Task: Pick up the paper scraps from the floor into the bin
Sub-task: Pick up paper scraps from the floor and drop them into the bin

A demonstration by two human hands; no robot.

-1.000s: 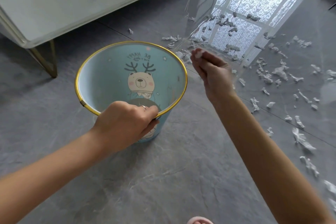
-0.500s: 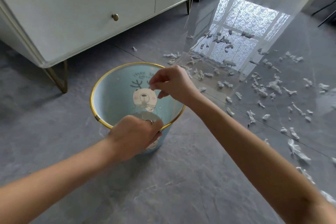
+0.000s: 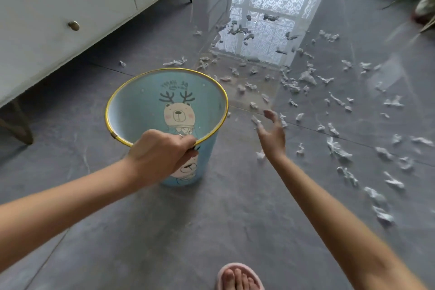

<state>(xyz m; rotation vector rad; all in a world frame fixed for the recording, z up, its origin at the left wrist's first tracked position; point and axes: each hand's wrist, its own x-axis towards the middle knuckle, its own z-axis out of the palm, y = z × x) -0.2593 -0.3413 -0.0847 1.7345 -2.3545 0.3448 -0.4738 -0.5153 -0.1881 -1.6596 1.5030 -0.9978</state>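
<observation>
Both hands are busy in different ways: the left hand (image 3: 162, 155) is clenched over the near edge of the bin (image 3: 131, 110), fingers curled over its yellow rim (image 3: 113, 99) and gripping it, while the right hand (image 3: 273, 134) hangs over the floor with its fingers spread and nothing visibly between them. At far left stands a white cabinet (image 3: 70, 7) on slim legs, and a lone scrap (image 3: 122, 63) lies near its foot; that one is easy to overlook because it sits apart from the rest. Next comes the blue bin, standing just left of the mess and seemingly tipped toward the camera by the grip. If the left hand pulls harder on that one edge, the light bin could tip over or slide on the glossy tile, spilling whatever is inside. Just right of the bin, a few paper scraps (image 3: 255, 121) lie near the fingertips of the open hand, and these look like the natural next grab. They are small, crumpled and light, so a quick swipe may scatter them rather than gather them, and a loose pinch may drop pieces short of the rim. Further right the floor (image 3: 235, 219) is strewn with many more scraps, so most of the job remains. A slippered foot (image 3: 237, 278) shows at the bottom edge, and stepping forward could crush or drag pieces.
</observation>
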